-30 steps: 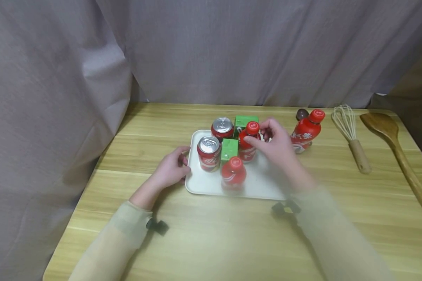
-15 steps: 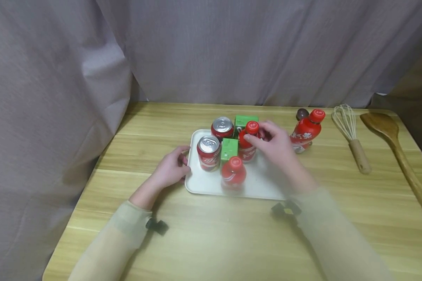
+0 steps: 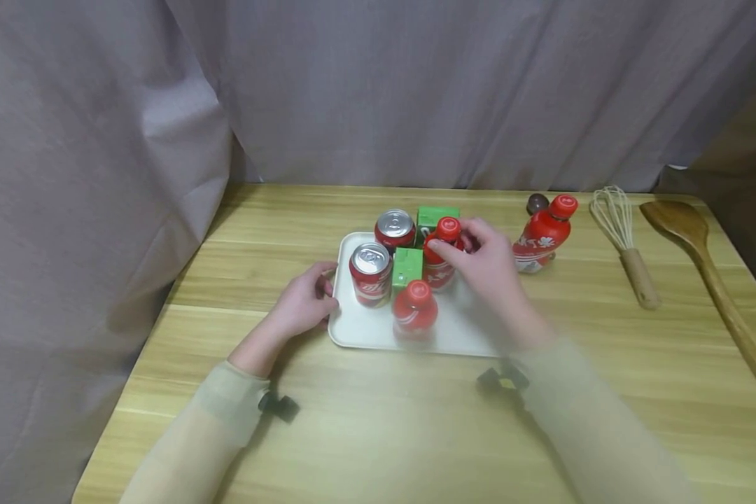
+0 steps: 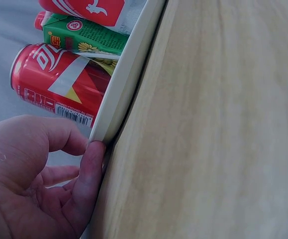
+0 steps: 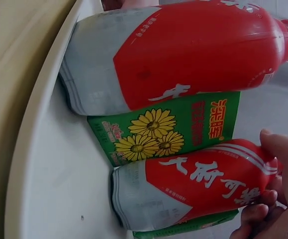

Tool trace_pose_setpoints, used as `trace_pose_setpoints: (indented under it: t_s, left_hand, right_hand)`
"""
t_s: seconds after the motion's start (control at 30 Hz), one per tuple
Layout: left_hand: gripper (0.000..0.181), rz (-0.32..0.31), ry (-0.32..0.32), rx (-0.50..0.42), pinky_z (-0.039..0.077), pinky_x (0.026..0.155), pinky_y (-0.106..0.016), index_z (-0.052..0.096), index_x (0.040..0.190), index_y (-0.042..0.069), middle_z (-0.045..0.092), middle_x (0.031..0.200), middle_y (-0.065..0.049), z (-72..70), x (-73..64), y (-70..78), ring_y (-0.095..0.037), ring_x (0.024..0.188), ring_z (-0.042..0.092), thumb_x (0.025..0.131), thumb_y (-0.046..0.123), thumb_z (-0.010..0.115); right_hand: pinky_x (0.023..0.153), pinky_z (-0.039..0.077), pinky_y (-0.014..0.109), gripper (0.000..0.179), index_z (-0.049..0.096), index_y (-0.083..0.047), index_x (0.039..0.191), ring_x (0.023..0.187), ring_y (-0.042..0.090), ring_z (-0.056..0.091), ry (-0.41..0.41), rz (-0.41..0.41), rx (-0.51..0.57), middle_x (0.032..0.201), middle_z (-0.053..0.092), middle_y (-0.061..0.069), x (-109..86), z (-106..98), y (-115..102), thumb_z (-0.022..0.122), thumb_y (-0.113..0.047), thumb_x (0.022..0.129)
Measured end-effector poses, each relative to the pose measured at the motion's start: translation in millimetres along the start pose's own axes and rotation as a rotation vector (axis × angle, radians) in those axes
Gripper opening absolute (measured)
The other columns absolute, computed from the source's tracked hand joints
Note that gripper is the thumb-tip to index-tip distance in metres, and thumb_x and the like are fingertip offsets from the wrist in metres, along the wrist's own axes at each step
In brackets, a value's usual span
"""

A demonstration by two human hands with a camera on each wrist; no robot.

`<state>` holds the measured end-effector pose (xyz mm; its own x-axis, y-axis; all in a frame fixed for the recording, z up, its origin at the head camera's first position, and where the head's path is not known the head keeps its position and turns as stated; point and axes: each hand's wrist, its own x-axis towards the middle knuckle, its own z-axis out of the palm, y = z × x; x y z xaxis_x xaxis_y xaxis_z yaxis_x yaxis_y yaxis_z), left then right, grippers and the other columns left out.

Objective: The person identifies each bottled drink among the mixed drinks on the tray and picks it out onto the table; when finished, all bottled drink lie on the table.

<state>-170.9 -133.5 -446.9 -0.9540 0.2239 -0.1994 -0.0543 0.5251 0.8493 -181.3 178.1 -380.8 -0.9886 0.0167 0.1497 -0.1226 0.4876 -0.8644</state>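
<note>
My left hand (image 3: 299, 301) pinches the left rim of a white tray (image 3: 463, 332), with thumb and forefinger at the edge in the left wrist view. On the tray, my right hand (image 3: 488, 262) grips the upper part of a red cola bottle (image 3: 439, 271), which stands upright with its base on the tray in the right wrist view. Another red bottle (image 3: 416, 316) stands nearer the front rim. Two red soda cans (image 3: 370, 276) are at the tray's left, one behind the other. A green drink carton (image 3: 407, 266) sits between cans and bottles, and a second green carton (image 3: 438, 214) is behind.
Right of the tray, a third red bottle (image 3: 542, 238) stands on the wooden table (image 3: 365, 427). A dark round object (image 3: 537, 204) lies behind it. Farther right lie a whisk (image 3: 626, 245) and a wooden spatula (image 3: 705, 259). A grey curtain (image 3: 378, 98) hangs behind the table.
The head view has shifted slightly, so everything appears a little farther left. Both hands keep their holds on the tray rim and the bottle.
</note>
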Motion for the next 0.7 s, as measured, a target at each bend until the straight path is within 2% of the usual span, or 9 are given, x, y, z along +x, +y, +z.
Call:
trace_pose_setpoints:
  t_s: [0.2,0.33,0.5,0.57,0.7]
  left_hand:
    - [0.076,0.012,0.003,-0.009,0.065,0.055,-0.038,0.043,0.154,0.011,0.057,0.104,-0.013,-0.5,-0.7,-2.9,-0.026,0.079,0.061,0.082,-0.003,0.064]
    - [0.076,0.011,-0.001,-0.010,0.066,0.055,-0.038,0.043,0.154,0.012,0.057,0.104,-0.014,-1.5,0.7,-0.1,-0.027,0.079,0.061,0.082,-0.003,0.064]
    - [0.076,0.000,-0.017,-0.002,0.066,0.056,-0.037,0.042,0.155,0.012,0.057,0.106,-0.014,0.4,0.7,0.0,-0.026,0.077,0.063,0.083,-0.002,0.064]
    - [0.076,0.003,-0.016,-0.005,0.066,0.056,-0.038,0.042,0.155,0.012,0.057,0.106,-0.014,1.0,0.6,0.1,-0.026,0.077,0.063,0.083,-0.002,0.064]
    - [0.077,0.002,-0.009,-0.004,0.066,0.056,-0.038,0.041,0.155,0.011,0.057,0.106,-0.015,-0.2,-1.3,-0.3,-0.026,0.076,0.063,0.083,-0.004,0.064]
  right_hand:
    - [0.062,0.040,0.025,0.041,0.077,-0.012,0.115,0.089,0.021,0.047,0.024,0.032,-0.012,0.089,0.049,0.006,-3.6,-0.7,-4.8,0.081,-0.043,0.088]
    - [0.060,0.040,0.024,0.039,0.077,-0.010,0.108,0.086,0.021,0.048,0.060,0.026,-0.022,0.087,0.049,0.007,-6.9,-11.4,-10.6,0.081,-0.043,0.087]
    - [0.059,0.044,0.019,0.040,0.076,-0.010,0.110,0.085,0.019,0.050,0.119,0.075,0.033,0.087,0.051,0.003,-16.8,-33.7,-8.0,0.082,-0.042,0.086]
    - [0.059,0.044,0.018,0.040,0.075,-0.010,0.111,0.085,0.018,0.049,0.151,0.089,0.068,0.086,0.050,0.000,-20.0,-46.1,-5.5,0.083,-0.039,0.086]
    - [0.058,0.045,0.017,0.039,0.075,-0.012,0.114,0.085,0.015,0.049,0.197,0.122,0.069,0.085,0.051,-0.004,-27.3,-74.8,-1.9,0.083,-0.037,0.086]
